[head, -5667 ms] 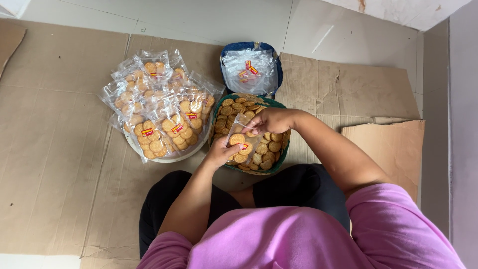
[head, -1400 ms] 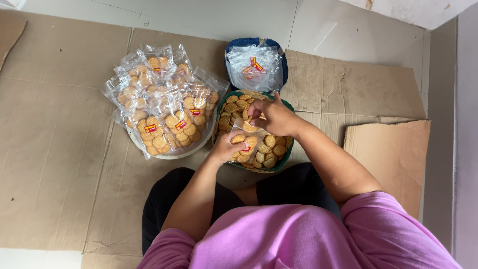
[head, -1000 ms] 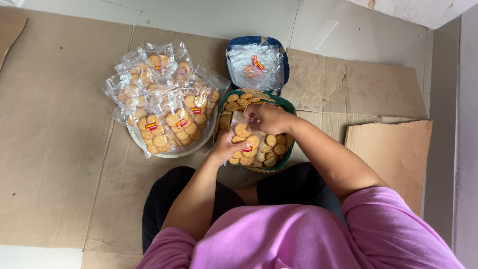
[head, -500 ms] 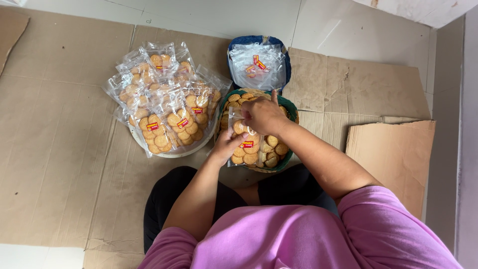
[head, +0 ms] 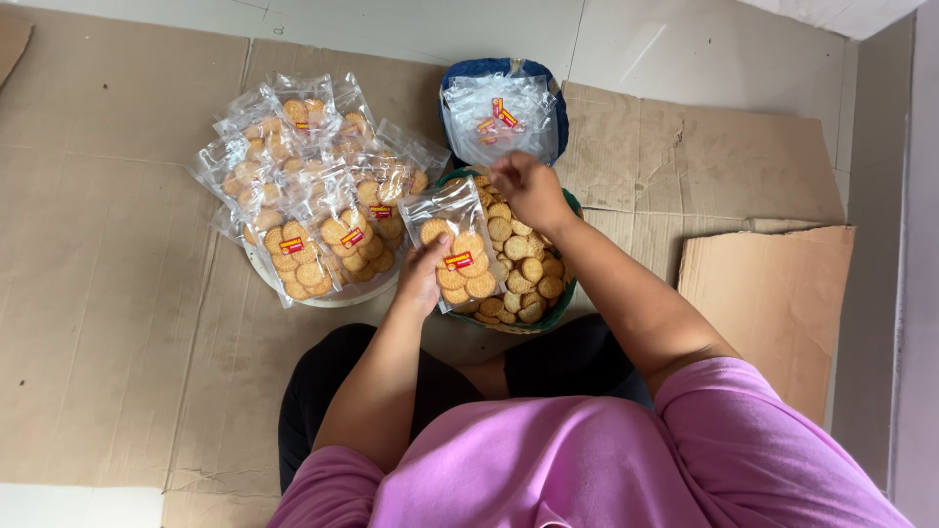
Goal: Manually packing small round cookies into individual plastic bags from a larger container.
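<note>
My left hand (head: 423, 279) grips a filled bag (head: 455, 249) beside the bowl (head: 548, 315); my right hand (head: 528, 188), above the bowl, seems to pinch cookies (head: 523, 274).

Left hand (head: 421, 279) closed in a grip — right hand (head: 528, 188) reaching forward, fingers curled.

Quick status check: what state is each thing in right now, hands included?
Left hand: gripping the clear bag of biscuits.
Clear bag of biscuits: partly filled, held upright over the green bowl.
Right hand: over the green bowl, closed; contents hidden.
Green bowl: holds loose biscuits.
Blue basket: holds empty clear bags.
White tray: piled with filled bags.
</note>
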